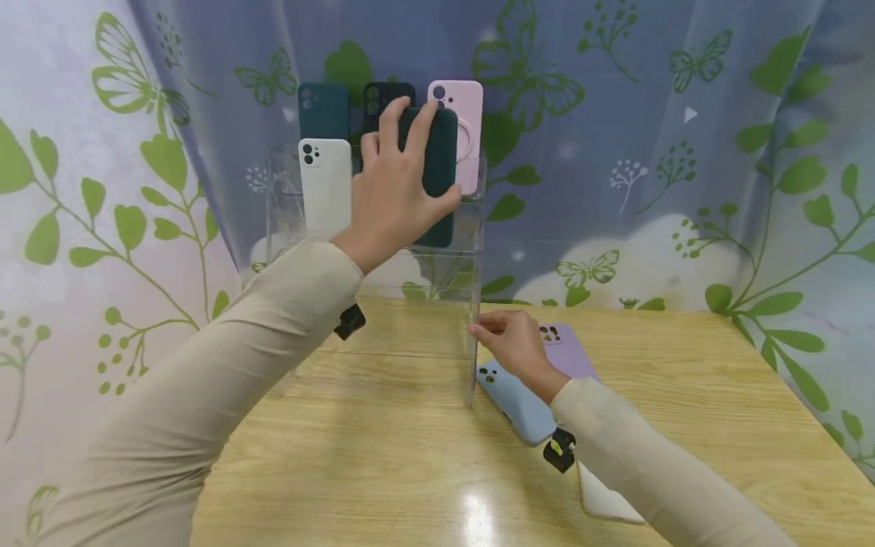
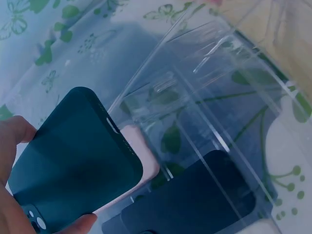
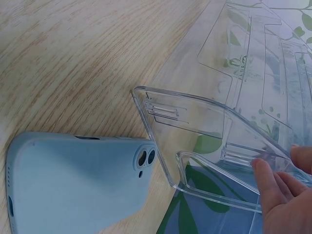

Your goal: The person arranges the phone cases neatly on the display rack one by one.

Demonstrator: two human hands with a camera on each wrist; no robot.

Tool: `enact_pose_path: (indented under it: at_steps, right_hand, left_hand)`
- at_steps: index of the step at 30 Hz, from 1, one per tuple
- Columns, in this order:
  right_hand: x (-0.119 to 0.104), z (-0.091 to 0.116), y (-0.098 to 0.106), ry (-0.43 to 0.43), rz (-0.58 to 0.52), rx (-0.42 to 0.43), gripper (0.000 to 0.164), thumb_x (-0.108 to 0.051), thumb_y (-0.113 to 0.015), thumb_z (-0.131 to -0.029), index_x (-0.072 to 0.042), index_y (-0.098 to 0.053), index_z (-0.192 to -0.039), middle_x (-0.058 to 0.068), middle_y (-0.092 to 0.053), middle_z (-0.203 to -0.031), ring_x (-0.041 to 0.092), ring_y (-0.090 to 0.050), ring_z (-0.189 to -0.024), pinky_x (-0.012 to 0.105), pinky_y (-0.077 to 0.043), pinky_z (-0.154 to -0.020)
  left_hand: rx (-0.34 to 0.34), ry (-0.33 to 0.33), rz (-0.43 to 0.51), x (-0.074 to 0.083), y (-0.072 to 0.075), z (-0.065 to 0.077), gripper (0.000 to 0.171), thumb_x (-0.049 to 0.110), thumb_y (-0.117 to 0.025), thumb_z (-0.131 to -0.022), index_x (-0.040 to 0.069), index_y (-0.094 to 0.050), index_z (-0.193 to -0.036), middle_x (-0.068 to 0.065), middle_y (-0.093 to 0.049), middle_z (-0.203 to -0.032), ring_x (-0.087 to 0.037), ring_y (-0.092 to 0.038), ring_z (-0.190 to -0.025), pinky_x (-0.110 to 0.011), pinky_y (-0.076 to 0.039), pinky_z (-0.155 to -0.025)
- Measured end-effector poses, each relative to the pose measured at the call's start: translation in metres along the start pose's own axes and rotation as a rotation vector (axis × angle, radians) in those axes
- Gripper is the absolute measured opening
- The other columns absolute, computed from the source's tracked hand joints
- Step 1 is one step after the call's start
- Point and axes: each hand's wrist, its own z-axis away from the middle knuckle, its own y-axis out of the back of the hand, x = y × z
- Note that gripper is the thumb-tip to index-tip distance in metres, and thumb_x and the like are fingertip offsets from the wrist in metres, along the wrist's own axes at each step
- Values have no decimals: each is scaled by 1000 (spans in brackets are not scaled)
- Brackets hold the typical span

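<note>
My left hand [image 1: 396, 178] grips a dark green phone case [image 1: 440, 175] by its long sides, at the middle tier of a clear plastic stand [image 1: 472, 361]. In the left wrist view, the case's camera cutout [image 2: 36, 222] is near the palm. A pink case [image 1: 472, 163] and a black case [image 1: 386, 95] are on the top tier behind my left hand, both partly hidden. Low on the stand's right side, my right hand [image 1: 513, 342] pinches the edge of the clear side panel [image 3: 195, 100] between thumb and fingers.
Another dark green case [image 1: 324, 110] stands on the upper left tier, with a white case [image 1: 326, 182] in front of it. Right of the stand, a light blue case [image 1: 516, 403] and a purple case [image 1: 570, 349] lie on the wooden table [image 1: 383, 471]. A white case [image 1: 608, 497] lies partly under my right sleeve.
</note>
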Motion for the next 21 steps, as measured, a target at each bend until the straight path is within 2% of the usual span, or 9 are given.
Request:
enact_pose_path:
  at_steps: [3,7,11,16,21]
  right_hand:
    - [0,0,0,-5,1,3,34,-27,-67,-91,-5,-69,-117,11,-70,-110,24,-66,-99,39,-55,-78]
    - [-1,0,1,-8,0,3,34,-27,-67,-91,-5,-69,-117,10,-71,-109,24,-67,-99,39,-55,-79]
    - [0,0,1,0,2,3,34,-27,-67,-91,-5,-69,-117,10,-71,-108,24,-67,-98,39,-55,-78]
    - [0,0,1,-4,2,1,34,-27,-67,-91,-5,-69,-118,10,-71,-109,23,-67,-98,38,-55,-78]
    - [0,0,1,-6,0,4,33,-27,-67,-91,-6,-69,-117,9,-71,-107,23,-67,-97,38,-56,-77]
  left_hand:
    - [25,18,2,3,-2,-10,82,47,-61,-86,24,-21,-154,-9,-13,-157,-35,-35,-122,-42,-47,-58]
    - [102,23,3,4,-10,-19,80,47,-59,-89,22,-21,-154,-10,-12,-157,-33,-32,-126,-41,-44,-57]
    - [181,52,-2,4,-25,-24,79,49,-57,-90,21,-19,-154,-9,-11,-157,-32,-30,-128,-39,-43,-55]
    - [235,91,20,6,-48,-27,79,49,-55,-91,22,-17,-154,-7,-8,-158,-31,-28,-131,-37,-44,-52]
    - [285,92,8,8,-67,-25,79,49,-55,-91,22,-18,-154,-8,-8,-159,-32,-26,-133,-36,-42,-49]
